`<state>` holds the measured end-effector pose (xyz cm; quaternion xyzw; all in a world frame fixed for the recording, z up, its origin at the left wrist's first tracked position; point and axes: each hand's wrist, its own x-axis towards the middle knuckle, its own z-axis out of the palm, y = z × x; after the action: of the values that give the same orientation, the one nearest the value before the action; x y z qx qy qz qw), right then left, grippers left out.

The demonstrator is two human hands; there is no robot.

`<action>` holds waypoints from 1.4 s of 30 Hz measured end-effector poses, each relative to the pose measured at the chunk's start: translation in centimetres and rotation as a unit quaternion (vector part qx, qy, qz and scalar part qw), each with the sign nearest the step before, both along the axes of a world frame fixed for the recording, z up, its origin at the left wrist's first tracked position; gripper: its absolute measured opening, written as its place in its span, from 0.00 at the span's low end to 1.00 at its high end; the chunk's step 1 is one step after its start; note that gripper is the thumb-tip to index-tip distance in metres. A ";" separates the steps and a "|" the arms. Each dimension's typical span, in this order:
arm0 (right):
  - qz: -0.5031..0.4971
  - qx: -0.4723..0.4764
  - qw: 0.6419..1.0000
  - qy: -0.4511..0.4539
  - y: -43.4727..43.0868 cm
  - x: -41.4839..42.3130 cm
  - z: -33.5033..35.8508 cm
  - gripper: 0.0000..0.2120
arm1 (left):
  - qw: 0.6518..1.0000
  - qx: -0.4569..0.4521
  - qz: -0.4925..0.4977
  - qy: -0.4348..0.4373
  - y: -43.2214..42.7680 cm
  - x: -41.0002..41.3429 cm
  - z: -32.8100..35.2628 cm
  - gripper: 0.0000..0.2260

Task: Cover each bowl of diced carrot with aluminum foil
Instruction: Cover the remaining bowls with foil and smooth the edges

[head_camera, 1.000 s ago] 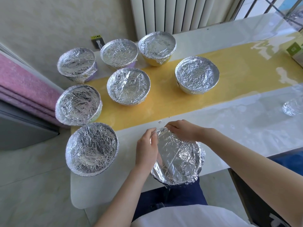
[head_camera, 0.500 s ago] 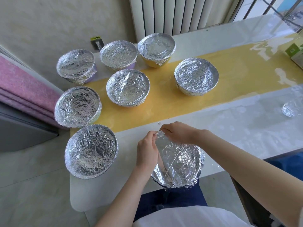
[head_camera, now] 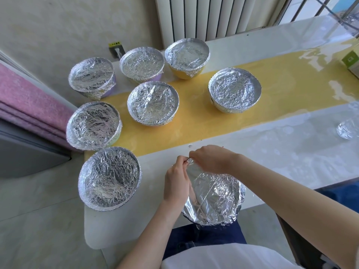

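A foil-covered bowl [head_camera: 215, 199] sits at the table's near edge, directly in front of me. Its foil sheet is loose at the far rim, where a corner sticks up. My left hand [head_camera: 175, 181] and my right hand [head_camera: 210, 159] both pinch that raised foil corner between thumb and fingers, at the bowl's far-left side. Several other bowls stand wrapped in crinkled foil: one at the near left [head_camera: 109, 178], one behind it [head_camera: 94, 126], one in the middle [head_camera: 153, 103] and one to the right [head_camera: 235, 90]. No carrot shows.
The table [head_camera: 272, 152] is white with a yellow strip down its middle. More wrapped bowls stand at the back left. A crumpled foil ball [head_camera: 347, 129] lies at the right edge, a green box [head_camera: 351, 61] at the far right. A pink cushion [head_camera: 29, 105] sits left of the table.
Both hands have drawn together at the bowl's far rim and lifted the foil corner into a small pinched peak. The bowl has stayed in place.
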<state>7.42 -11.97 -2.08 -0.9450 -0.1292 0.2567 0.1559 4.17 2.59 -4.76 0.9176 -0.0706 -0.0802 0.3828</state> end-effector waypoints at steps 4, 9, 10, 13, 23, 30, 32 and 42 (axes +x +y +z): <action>-0.029 0.020 0.999 0.030 0.0 0.0 0.3 0.08 | 1.000 -0.006 -0.003 -0.015 0.0 -0.2 -0.2 0.08; -0.086 0.116 0.986 0.088 -1.0 0.2 1.1 0.16 | 0.999 -0.042 0.026 -0.003 0.5 -0.9 0.1 0.15; -0.096 0.124 0.984 0.079 -1.1 0.0 1.0 0.17 | 0.998 -0.051 0.042 0.004 0.5 -1.1 0.2 0.16; -0.112 0.135 0.984 0.038 -1.2 -0.5 0.3 0.17 | 0.997 -0.057 0.059 0.006 0.5 -1.0 0.6 0.15; -0.116 0.145 0.983 -0.015 -1.5 -0.9 -0.9 0.12 | 0.998 -0.025 0.007 0.059 0.5 1.2 0.6 0.10; -0.132 0.121 0.979 0.096 -1.0 0.3 0.2 0.13 | 1.000 -0.016 -0.009 0.018 0.1 0.8 0.8 0.10; -0.133 0.107 0.982 0.086 -0.6 0.2 0.0 0.12 | 1.000 -0.011 -0.005 0.012 0.0 0.8 0.7 0.09; -0.135 0.133 0.977 0.100 -1.3 0.0 0.5 0.12 | 1.000 -0.019 0.012 0.012 0.4 0.1 1.0 0.07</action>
<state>7.40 -13.23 -1.55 -0.8942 -0.0166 0.3071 0.3252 4.29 2.96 -3.80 0.9101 -0.0559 -0.0856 0.4016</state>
